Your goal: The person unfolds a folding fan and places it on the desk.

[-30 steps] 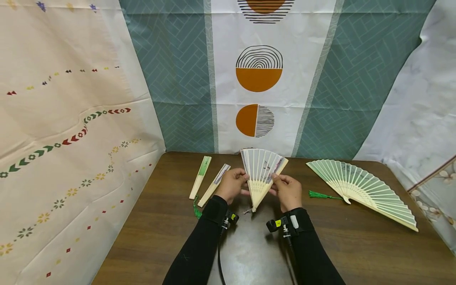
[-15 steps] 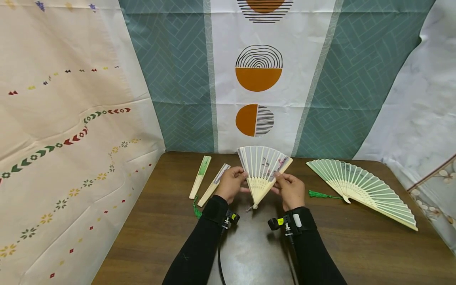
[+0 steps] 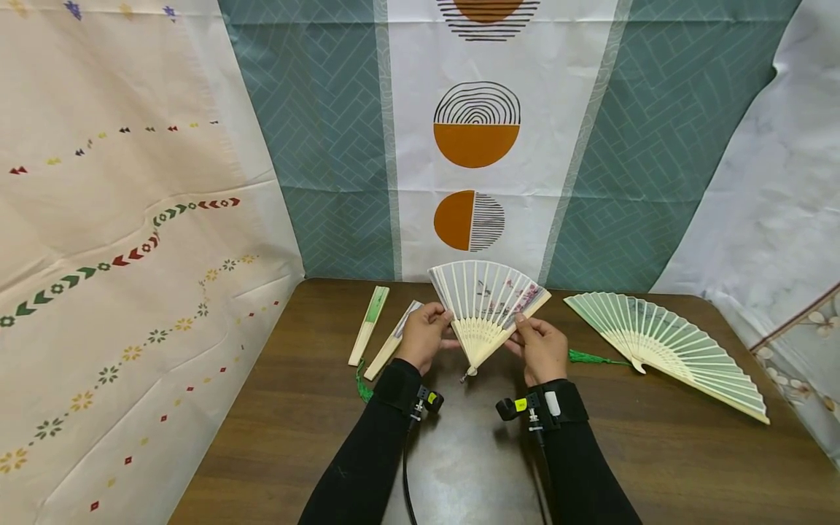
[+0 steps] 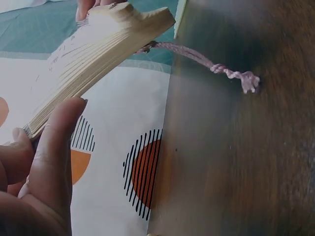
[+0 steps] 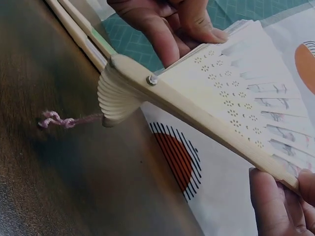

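Observation:
A white folding fan (image 3: pixel 482 306) with pink and dark printed flowers is held up over the table, partly spread. My left hand (image 3: pixel 423 337) pinches its left edge between thumb and fingers. On the other side, my right hand (image 3: pixel 541 348) grips the right outer stick. The right wrist view shows the pierced ribs, the metal rivet (image 5: pixel 152 79) and the fan's pivot end. From that end hangs a short pink cord (image 4: pixel 211 64), clear of the table in the left wrist view.
Left of the hands lie two folded fans, one green-topped (image 3: pixel 369 326) and one whitish (image 3: pixel 392 341), beside a green tassel (image 3: pixel 363 386). A spread green fan (image 3: pixel 676 350) with its tassel (image 3: pixel 593 357) lies at right on the brown table (image 3: pixel 262 437). Patterned cloths hang behind.
The white fan has spread wider and risen slightly. My right hand has moved right and a little up, while my left hand has stayed nearly in place.

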{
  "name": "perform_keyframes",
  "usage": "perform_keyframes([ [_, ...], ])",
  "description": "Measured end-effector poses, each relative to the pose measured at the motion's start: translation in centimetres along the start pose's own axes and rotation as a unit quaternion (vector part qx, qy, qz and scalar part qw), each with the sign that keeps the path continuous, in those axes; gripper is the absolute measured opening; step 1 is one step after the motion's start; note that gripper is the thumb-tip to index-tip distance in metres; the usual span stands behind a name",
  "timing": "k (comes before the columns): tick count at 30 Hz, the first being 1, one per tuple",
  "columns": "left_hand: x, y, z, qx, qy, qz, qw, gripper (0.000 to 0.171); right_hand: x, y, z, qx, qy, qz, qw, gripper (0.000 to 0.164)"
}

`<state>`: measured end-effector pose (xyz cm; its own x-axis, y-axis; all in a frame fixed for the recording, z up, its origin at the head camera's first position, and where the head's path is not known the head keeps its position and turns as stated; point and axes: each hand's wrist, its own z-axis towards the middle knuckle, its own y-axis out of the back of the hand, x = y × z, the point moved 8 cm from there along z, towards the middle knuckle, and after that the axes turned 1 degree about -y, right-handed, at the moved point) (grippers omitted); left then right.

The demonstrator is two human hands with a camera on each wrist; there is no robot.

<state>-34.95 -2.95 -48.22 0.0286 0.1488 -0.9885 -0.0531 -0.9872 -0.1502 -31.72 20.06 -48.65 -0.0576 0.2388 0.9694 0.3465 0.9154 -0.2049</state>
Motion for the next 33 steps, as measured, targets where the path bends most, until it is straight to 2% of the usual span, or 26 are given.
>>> perform_keyframes([
  [6,-0.2,0.4,0.1,-0.029,-0.003,-0.028,0.9992,0.015,0.2,0.4,0.2,-0.015,0.011,0.017,1.000,0.031],
  [22,0.1,1.0,0.4,-0.066,0.003,-0.109,0.9919,0.019,0.5,1.0,0.2,-0.046,0.012,0.056,0.997,0.032],
  [29,0.1,1.3,0.2,-0.088,0.002,-0.143,0.9859,0.018,0.3,1.2,0.4,-0.052,0.005,0.095,0.994,0.018],
  [33,0.3,1.4,0.1,-0.096,0.000,-0.159,0.9825,0.018,0.1,1.3,0.4,-0.054,0.000,0.101,0.993,0.017],
])
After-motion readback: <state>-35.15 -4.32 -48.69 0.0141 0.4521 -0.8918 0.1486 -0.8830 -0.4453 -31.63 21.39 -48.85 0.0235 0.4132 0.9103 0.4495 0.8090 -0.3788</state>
